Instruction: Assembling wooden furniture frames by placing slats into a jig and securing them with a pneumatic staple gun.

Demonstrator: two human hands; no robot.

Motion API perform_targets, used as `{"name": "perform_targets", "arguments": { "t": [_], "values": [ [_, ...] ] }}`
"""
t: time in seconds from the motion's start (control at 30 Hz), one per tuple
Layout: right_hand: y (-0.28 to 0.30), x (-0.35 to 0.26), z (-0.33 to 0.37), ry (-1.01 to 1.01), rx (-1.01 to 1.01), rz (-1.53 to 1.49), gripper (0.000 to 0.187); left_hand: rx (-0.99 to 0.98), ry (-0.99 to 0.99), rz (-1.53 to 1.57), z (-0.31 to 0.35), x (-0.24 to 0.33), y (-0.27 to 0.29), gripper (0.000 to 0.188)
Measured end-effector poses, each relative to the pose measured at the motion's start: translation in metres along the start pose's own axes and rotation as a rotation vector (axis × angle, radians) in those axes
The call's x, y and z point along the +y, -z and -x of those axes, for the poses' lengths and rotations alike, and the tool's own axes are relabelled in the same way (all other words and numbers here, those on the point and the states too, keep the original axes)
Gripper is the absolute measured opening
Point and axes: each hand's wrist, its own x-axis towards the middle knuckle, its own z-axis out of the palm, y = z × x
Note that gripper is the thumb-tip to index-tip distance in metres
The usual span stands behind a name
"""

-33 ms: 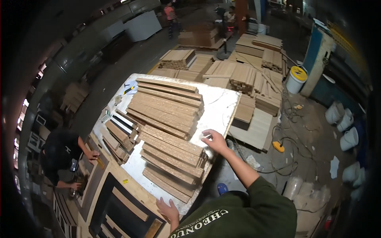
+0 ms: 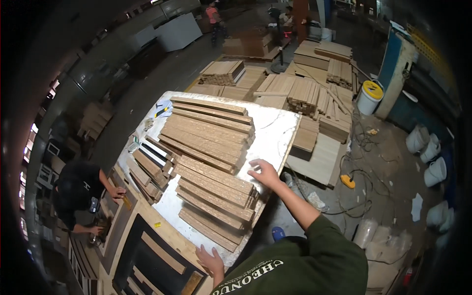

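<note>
My right hand [image 2: 263, 173] is at the right side of the white-topped table [image 2: 275, 123], beside the ends of stacked wooden strips [image 2: 211, 180]. Its fingers are apart and slightly curled, with nothing visible in them. Close to the table's near edge is my left hand [image 2: 211, 259], fingers spread and empty, below the nearest wooden strips [image 2: 209, 230]. Whether either hand touches the tabletop I cannot tell. Farther back on the table lies a larger stack of wooden strips [image 2: 204, 135], running roughly side by side. Shorter wood pieces [image 2: 150, 167] lie to its left.
A co-worker [image 2: 78, 191] leans over a wooden frame [image 2: 118, 209] on the left. Dark panels with wooden strips [image 2: 164, 253] adjoin the table. Stacks of boards [image 2: 295, 93] stand behind. Cables [image 2: 361, 187] and a yellow-lidded bucket [image 2: 369, 97] are on the floor at right.
The whole view has shifted very slightly. Both hands and the wooden strips hold the same places on the table.
</note>
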Motion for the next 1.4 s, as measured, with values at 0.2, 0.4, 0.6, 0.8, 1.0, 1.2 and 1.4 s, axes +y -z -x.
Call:
{"name": "perform_targets", "arguments": {
  "t": [0.2, 0.4, 0.6, 0.8, 1.0, 1.2, 1.4],
  "values": [
    [-0.052, 0.002, -0.048, 0.140, 0.094, 0.272, 0.075, -0.026, -0.051, -0.063, 0.002, -0.008, 0.008, 0.060],
    [-0.045, -0.020, -0.064, -0.046, 0.033, 0.391, 0.062, 0.005, -0.119, -0.093, 0.003, 0.000, 0.008, 0.060],
    [-0.021, -0.006, -0.045, 0.057, 0.136, 0.402, 0.062, -0.001, -0.089, -0.083, 0.002, 0.003, 0.011, 0.062],
    [-0.008, -0.026, -0.043, 0.295, 0.054, 0.592, 0.087, 0.072, -0.153, -0.126, 0.002, -0.001, 0.013, 0.060],
    [-0.045, -0.024, -0.073, 0.007, -0.241, 0.661, 0.082, -0.122, -0.375, -0.303, -0.004, -0.037, 0.009, 0.059],
    [-0.014, -0.077, -0.104, -0.092, -0.549, 0.676, 0.066, -0.139, -0.236, -0.161, 0.002, -0.005, 0.024, 0.069],
    [0.033, -0.064, -0.122, -0.331, -0.857, -0.264, 0.065, -0.021, -0.161, -0.207, 0.008, -0.005, 0.015, 0.068]
  ]
}}
